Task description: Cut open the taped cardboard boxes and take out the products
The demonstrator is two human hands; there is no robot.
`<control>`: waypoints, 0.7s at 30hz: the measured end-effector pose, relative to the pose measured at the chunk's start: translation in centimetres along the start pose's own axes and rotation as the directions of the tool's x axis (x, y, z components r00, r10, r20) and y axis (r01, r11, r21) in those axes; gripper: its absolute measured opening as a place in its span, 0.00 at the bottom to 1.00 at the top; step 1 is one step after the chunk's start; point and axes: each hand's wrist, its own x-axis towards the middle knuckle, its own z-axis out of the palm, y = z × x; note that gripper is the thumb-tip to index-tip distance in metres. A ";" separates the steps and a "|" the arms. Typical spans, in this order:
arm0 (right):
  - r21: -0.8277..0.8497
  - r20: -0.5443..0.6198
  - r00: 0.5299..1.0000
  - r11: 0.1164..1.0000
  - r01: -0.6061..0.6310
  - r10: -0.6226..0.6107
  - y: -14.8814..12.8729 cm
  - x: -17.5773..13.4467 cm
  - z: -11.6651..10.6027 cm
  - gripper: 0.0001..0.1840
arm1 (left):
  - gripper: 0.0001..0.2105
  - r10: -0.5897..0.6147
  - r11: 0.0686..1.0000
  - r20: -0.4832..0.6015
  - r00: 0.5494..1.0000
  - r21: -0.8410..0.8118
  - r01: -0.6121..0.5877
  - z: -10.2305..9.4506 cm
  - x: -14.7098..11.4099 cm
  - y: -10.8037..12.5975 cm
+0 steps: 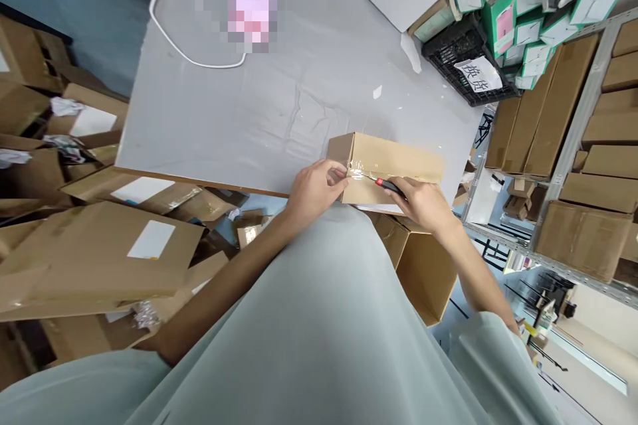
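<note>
A closed cardboard box (393,153) lies along the near edge of the grey table, with shiny clear tape (357,169) over its left end. My right hand (423,202) is closed around a utility knife (389,186) with a red and black handle. Its thin blade points left and its tip meets the taped part of the box. At the box's left end, my left hand (316,187) has its fingers curled against the cardboard beside the tape. Whether it also pinches a bit of tape is too small to tell.
The grey table (224,119) carries a white cable (164,33) and a blurred-out patch. A black crate (468,60) and green-white boxes (528,26) stand at back right. Open cartons (109,252) crowd the left floor; another open carton (423,265) is below the table edge. Shelves (563,192) hold boxes.
</note>
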 end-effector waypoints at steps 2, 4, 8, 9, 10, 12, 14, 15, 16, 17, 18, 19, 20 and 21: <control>-0.126 0.075 0.997 0.992 -0.010 0.020 -0.9 0.9 -0.8 0.24 | 0.06 0.003 1.000 0.008 1.000 -0.004 -0.003 -0.1 0.0 0.1; -0.219 0.120 0.992 0.976 -0.014 0.042 -1.6 1.6 -1.2 0.24 | 0.06 -0.009 1.000 0.016 1.000 -0.024 0.009 -0.2 -0.1 0.3; -0.298 0.173 0.983 0.955 -0.006 0.060 -2.2 2.1 -1.7 0.24 | 0.07 -0.028 0.997 0.038 0.999 -0.071 0.031 -0.3 0.1 0.4; -0.309 0.178 0.982 0.951 -0.009 0.067 -2.3 2.1 -1.7 0.24 | 0.08 -0.030 0.996 0.043 0.999 -0.080 0.034 -0.3 0.2 0.3; -0.319 0.182 0.981 0.948 -0.010 0.071 -2.4 2.0 -1.8 0.24 | 0.08 -0.033 0.995 0.051 0.998 -0.090 0.037 -0.3 0.2 0.2; -0.342 0.182 0.980 0.940 -0.011 0.077 -2.5 1.9 -1.9 0.23 | 0.09 -0.037 0.993 0.074 0.997 -0.106 0.044 -0.3 0.4 0.0; -0.357 0.186 0.979 0.934 -0.014 0.085 -2.9 1.7 -2.1 0.23 | 0.10 -0.042 0.992 0.096 0.994 -0.114 0.053 -0.3 0.5 -0.2; -0.361 0.193 0.977 0.932 -0.017 0.092 -3.1 1.7 -2.3 0.23 | 0.10 -0.046 0.992 0.104 0.994 -0.115 0.058 -0.3 0.5 -0.3; -0.362 0.200 0.975 0.932 -0.019 0.098 -3.4 1.7 -2.4 0.23 | 0.10 -0.050 0.991 0.110 0.993 -0.115 0.062 -0.3 0.5 -0.4; -0.361 0.208 0.973 0.932 -0.019 0.100 -3.7 1.7 -2.5 0.23 | 0.11 -0.051 0.991 0.115 0.992 -0.116 0.065 -0.3 0.6 -0.5; -0.360 0.214 0.972 0.933 -0.017 0.100 -4.0 1.8 -2.6 0.22 | 0.11 -0.051 0.991 0.120 0.991 -0.116 0.065 -0.3 0.6 -0.6; -0.358 0.219 0.971 0.934 -0.012 0.097 -4.2 2.0 -2.8 0.22 | 0.11 -0.049 0.991 0.125 0.991 -0.119 0.063 -0.3 0.6 -0.7; -0.357 0.225 0.970 0.934 -0.006 0.092 -4.5 2.2 -2.9 0.22 | 0.11 -0.045 0.991 0.129 0.991 -0.122 0.061 -0.3 0.6 -0.8; -0.355 0.232 0.969 0.935 0.001 0.088 -4.6 2.4 -3.0 0.22 | 0.11 -0.043 0.990 0.132 0.990 -0.124 0.059 -0.4 0.6 -0.8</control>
